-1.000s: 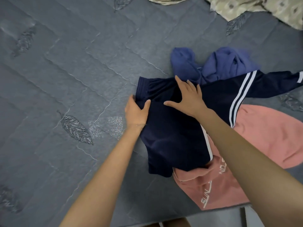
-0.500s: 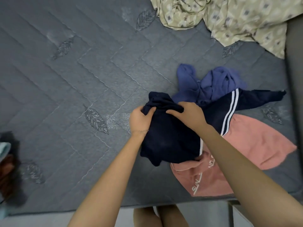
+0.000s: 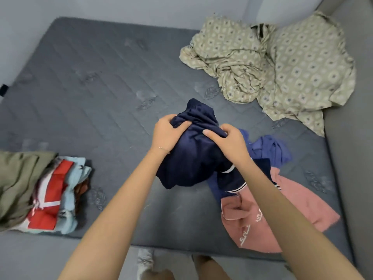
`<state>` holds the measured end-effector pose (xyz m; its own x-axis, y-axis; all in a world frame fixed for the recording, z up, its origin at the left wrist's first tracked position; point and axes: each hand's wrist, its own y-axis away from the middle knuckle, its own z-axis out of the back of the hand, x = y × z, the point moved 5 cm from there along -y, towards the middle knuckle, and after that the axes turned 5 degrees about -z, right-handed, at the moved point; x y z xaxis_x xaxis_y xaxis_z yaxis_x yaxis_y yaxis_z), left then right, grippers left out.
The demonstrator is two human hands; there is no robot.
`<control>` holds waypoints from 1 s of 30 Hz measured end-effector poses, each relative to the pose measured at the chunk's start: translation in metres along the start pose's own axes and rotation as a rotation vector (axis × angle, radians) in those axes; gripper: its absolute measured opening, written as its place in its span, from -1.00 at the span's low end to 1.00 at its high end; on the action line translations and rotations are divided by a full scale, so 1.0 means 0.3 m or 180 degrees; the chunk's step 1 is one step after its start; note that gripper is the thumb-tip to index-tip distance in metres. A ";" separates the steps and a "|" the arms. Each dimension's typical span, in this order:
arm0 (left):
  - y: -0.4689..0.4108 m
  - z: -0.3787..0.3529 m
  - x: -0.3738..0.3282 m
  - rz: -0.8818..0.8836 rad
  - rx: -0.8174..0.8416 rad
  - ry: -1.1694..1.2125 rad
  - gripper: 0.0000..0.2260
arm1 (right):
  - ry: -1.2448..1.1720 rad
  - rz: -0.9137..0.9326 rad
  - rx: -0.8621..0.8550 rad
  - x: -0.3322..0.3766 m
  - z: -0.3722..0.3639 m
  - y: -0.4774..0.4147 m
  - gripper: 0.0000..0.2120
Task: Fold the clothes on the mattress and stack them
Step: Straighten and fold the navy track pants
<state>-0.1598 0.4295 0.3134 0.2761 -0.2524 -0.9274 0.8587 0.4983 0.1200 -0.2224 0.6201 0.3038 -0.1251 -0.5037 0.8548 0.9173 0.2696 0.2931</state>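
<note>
Nearest the camera, the person's legs point(image 3: 203, 265) are cut off by the bottom edge, and both forearms reach forward over the grey quilted mattress point(image 3: 90, 87). At the near left corner lies the stack of folded clothes point(image 3: 50, 190), olive on top with red and pale blue layers beneath; the frame edge cuts off its left side. At the near right the pink garment point(image 3: 282, 215) lies spread flat, partly under the right forearm; its white lettering begins "SUN", the rest is lost in a fold, and a second word beside it is not legible. In the middle, the left hand point(image 3: 165, 134) and right hand point(image 3: 230, 144) each clutch the bunched top of the navy garment point(image 3: 191, 158), fingers curled into the cloth; its lower part hangs crumpled, with a short run of white stripe showing. Half a second ago its striped sleeve lay stretched out to the right; it is now gathered in. Behind the right wrist sits the crumpled blue garment point(image 3: 270, 148), half hidden. Farthest, a patterned beige sheet point(image 3: 272, 63) lies heaped.
</note>
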 end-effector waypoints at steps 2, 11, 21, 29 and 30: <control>0.011 0.114 -0.030 -0.0090 0.0042 0.0057 -0.81 | -0.0173 -0.0006 0.0126 0.083 -0.043 0.043 -0.54; 0.093 0.631 -0.028 -0.0496 0.0098 -0.0048 -0.91 | -0.0098 0.0204 0.0084 0.396 -0.397 0.278 -0.57; 0.136 0.919 0.043 -0.0622 0.0786 0.0070 -0.88 | -0.0368 -0.0174 0.0040 0.442 -0.705 0.458 -0.65; 0.150 0.880 0.072 -0.0881 0.1111 -0.0305 -0.84 | -0.0691 -0.0064 0.0298 0.419 -0.742 0.457 -0.83; 0.161 0.865 0.077 -0.0922 0.1166 -0.0412 -0.83 | -0.0839 -0.0122 0.0318 0.426 -0.737 0.450 -0.86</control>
<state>0.0003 0.2324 0.3898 0.0348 -0.4504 -0.8922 0.9973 0.0733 0.0019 -0.0309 0.4106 0.3577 -0.2650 -0.2879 0.9202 0.8698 0.3406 0.3571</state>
